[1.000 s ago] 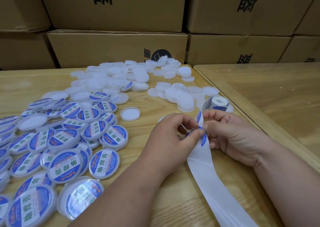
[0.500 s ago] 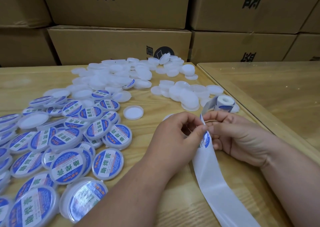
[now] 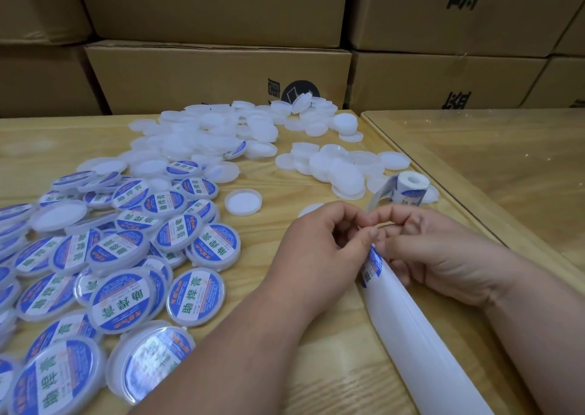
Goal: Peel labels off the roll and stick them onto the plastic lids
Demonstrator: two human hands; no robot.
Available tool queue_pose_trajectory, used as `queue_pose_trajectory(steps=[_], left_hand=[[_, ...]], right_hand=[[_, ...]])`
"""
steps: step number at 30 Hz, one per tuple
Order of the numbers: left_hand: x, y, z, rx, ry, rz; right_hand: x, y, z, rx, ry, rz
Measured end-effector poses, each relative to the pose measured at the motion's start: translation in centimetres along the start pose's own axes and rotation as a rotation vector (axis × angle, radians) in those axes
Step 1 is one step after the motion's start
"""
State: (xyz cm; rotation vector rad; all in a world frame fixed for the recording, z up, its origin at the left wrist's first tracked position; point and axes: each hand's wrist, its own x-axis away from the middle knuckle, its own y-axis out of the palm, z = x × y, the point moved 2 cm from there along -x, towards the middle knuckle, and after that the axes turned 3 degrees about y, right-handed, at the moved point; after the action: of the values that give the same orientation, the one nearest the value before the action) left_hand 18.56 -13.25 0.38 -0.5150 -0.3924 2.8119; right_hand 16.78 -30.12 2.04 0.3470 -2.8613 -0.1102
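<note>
At the centre of a pale wooden table (image 3: 285, 360), slightly toward three o'clock, a person's two bare hands meet over a white strip of label backing paper (image 3: 408, 329). Left hand (image 3: 319, 253) curls its thumb and fingertips together, pinching the edge of a round blue-and-white sticker label (image 3: 371, 264) that sits on the strip. Right hand (image 3: 427, 250) has its fingers curled around the strip from the other side, gripping it just beside the label. From the hands the bare backing runs down toward five o'clock and off the lower edge. Toward one o'clock the strip leads up to a small white label roll (image 3: 410, 188) standing on the table, just beyond the right hand. A heap of labelled round translucent plastic lids (image 3: 126, 256) spreads from nine to seven o'clock. Plain white unlabelled plastic lids (image 3: 221, 135) lie piled from eleven to one o'clock, and a single upturned white lid (image 3: 243, 201) sits apart, between the piles. Stacked brown cardboard boxes (image 3: 218, 75) with black printed characters fill the far side at twelve o'clock.
</note>
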Motion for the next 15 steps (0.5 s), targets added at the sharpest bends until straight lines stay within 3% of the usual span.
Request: queue_pose_trajectory(steps=[8, 15], left_hand=[[0.44, -0.08, 0.75, 0.115, 0.012, -0.066], [0.89, 0.19, 0.91, 0.024, 0.009, -0.186]], right_hand=[[0.07, -0.41, 0.29, -0.063, 0.0, 0.067], [0.26, -0.34, 0.09, -0.147, 0.005, 0.045]])
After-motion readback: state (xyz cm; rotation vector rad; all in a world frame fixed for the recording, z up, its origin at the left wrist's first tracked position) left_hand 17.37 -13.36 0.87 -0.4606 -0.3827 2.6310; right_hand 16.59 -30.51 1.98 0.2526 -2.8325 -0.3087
